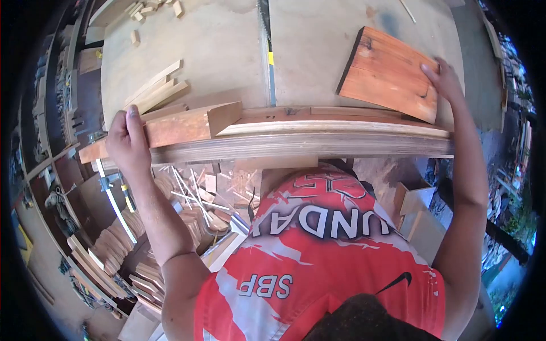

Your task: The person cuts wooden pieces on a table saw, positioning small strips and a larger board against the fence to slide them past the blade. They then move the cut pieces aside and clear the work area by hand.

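Note:
My left hand (128, 136) is closed around a thick wooden block (182, 126) near its left end, thumb on top. The block lies along the front edge of the workbench (318, 68), with its pale cut end facing right. On the right, my right hand (445, 79) grips the right edge of a reddish-brown wooden board (392, 74), thumb on its upper face. That board is tilted, and its dark left edge faces away from my hand. Its lower corner overlaps the wooden strip (290, 115) along the bench front.
Pale wood strips (159, 91) lie behind the block, and small offcuts (139, 12) are at the back left. A dark gap (266, 51) runs across the benchtop. Below the bench are stacked wood pieces (122, 241), scraps and a blue-white clamp bar (118, 207).

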The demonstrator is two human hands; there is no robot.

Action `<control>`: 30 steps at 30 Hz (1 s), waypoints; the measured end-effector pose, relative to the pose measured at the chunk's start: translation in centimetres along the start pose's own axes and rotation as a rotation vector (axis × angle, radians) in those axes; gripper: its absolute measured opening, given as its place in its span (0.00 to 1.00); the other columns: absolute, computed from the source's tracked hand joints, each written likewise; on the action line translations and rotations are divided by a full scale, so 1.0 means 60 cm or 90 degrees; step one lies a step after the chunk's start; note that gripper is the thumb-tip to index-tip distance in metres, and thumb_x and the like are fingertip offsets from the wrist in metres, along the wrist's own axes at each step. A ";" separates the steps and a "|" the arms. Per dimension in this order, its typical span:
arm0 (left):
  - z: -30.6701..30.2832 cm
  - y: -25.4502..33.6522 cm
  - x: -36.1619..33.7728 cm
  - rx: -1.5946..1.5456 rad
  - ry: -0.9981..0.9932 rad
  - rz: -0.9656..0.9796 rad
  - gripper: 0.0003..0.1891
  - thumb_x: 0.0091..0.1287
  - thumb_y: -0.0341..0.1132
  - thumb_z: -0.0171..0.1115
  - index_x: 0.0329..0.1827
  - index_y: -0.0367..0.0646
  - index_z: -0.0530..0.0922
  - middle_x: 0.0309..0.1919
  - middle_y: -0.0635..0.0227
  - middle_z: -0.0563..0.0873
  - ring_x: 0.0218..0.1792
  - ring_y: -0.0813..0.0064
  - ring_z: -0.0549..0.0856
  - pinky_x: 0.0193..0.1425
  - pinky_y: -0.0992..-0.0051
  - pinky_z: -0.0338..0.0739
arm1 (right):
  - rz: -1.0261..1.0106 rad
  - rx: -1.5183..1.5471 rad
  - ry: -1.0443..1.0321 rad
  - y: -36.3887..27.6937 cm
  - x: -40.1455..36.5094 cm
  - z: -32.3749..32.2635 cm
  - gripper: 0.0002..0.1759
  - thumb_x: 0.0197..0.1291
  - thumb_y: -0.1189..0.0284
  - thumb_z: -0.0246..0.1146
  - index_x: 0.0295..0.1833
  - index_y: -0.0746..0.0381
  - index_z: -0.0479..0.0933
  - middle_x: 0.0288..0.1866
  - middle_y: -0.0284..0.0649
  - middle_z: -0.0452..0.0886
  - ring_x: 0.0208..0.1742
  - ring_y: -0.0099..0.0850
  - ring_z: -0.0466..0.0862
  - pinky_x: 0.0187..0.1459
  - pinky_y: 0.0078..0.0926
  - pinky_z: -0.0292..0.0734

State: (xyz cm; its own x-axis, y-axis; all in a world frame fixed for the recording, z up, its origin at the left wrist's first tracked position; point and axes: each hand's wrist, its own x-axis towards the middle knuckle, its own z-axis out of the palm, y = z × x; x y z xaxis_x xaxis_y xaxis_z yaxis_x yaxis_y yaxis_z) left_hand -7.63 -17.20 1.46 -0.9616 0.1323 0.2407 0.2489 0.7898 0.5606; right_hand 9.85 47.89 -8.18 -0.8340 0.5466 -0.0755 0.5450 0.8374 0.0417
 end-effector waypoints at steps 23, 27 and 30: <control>0.003 -0.002 0.007 0.007 0.014 -0.004 0.23 0.76 0.43 0.60 0.23 0.36 0.73 0.17 0.65 0.77 0.22 0.80 0.72 0.28 0.74 0.67 | -0.060 0.113 -0.030 -0.197 0.024 0.002 0.41 0.59 0.32 0.59 0.59 0.58 0.74 0.52 0.53 0.79 0.52 0.50 0.84 0.51 0.48 0.80; 0.002 -0.001 0.008 -0.008 0.003 -0.022 0.23 0.75 0.43 0.60 0.23 0.37 0.73 0.17 0.65 0.77 0.21 0.78 0.72 0.29 0.73 0.68 | -0.060 0.072 -0.060 -0.218 -0.001 -0.018 0.38 0.60 0.34 0.60 0.57 0.58 0.73 0.51 0.50 0.79 0.51 0.49 0.84 0.50 0.47 0.79; 0.005 0.002 0.007 -0.008 0.022 -0.019 0.23 0.75 0.43 0.61 0.22 0.37 0.72 0.17 0.64 0.77 0.21 0.77 0.72 0.28 0.72 0.68 | -0.124 0.084 -0.107 -0.200 -0.005 -0.030 0.37 0.61 0.38 0.62 0.63 0.56 0.72 0.50 0.47 0.80 0.50 0.46 0.84 0.51 0.44 0.78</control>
State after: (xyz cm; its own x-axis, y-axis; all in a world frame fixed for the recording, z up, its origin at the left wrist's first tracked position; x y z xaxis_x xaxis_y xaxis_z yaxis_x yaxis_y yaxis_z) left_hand -8.02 -16.87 1.39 -0.9640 0.0875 0.2510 0.2219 0.7850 0.5784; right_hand 3.41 37.72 -6.84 -0.9042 0.3578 -0.2335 0.3918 0.9123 -0.1194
